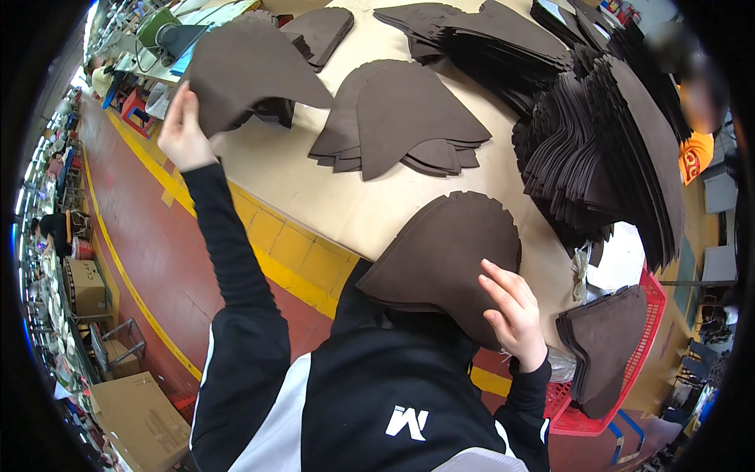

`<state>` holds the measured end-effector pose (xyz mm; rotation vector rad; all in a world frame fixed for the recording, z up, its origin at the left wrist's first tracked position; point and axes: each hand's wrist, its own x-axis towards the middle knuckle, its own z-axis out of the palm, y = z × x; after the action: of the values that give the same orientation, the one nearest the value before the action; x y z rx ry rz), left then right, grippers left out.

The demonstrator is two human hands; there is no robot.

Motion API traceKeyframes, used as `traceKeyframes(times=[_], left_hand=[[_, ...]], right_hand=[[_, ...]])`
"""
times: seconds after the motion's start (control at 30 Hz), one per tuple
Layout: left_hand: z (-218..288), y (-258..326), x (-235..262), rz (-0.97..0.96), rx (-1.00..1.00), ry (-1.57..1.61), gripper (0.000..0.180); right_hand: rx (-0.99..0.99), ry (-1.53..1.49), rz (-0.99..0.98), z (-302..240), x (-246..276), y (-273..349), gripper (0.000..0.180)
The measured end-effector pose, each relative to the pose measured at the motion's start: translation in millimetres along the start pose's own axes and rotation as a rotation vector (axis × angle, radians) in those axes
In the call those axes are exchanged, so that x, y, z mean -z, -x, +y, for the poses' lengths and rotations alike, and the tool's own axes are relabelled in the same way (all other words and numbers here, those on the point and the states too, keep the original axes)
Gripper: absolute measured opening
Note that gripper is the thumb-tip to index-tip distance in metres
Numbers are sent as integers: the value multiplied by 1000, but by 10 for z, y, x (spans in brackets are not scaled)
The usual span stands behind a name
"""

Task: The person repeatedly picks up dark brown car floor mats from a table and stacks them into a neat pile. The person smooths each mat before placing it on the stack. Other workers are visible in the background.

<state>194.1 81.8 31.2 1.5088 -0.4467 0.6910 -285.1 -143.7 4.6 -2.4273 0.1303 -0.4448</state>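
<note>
Nearest the camera, the right hand [513, 316] is closed on a dark brown cut piece [444, 256], fingers over its lower right edge, held above the near edge of the beige table [346, 204]. The left hand [182, 130] is raised at far left, pinching a second brown piece [248, 67] by its edge. A tall stack of brown pieces [605, 149] fills the table's right. A red basket [629, 370] holds more pieces at lower right. Plain brown cartons [138, 421] sit on the floor, lower left.
</note>
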Motion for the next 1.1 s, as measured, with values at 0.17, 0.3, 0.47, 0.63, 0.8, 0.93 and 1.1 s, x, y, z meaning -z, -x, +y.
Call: traceKeyframes(times=[0.17,0.3,0.47,0.63,0.8,0.93,1.1], left_hand=[[-1415,-872,505,-117,17,-198,24],[-1952,-1332,968,-156,2,-230,23],[-1150,-881,660,-57,-454,-841,24],[615,1217,8,-846,107,-13,16],[958,2509,54,-1321,391,26,37],[985,2669,107,-1126,577,-10,34],[981,2636,95,-1136,626,-68,27]], right_hand=[[33,55,-60,-6,-75,-43,49],[-7,133,-39,78,-103,-87,49],[-160,266,-70,441,-165,-218,60],[-136,647,-63,796,-334,-508,74],[-40,415,-243,521,-569,-401,90],[8,339,-409,180,-625,-134,87],[67,222,-490,-21,-631,117,79]])
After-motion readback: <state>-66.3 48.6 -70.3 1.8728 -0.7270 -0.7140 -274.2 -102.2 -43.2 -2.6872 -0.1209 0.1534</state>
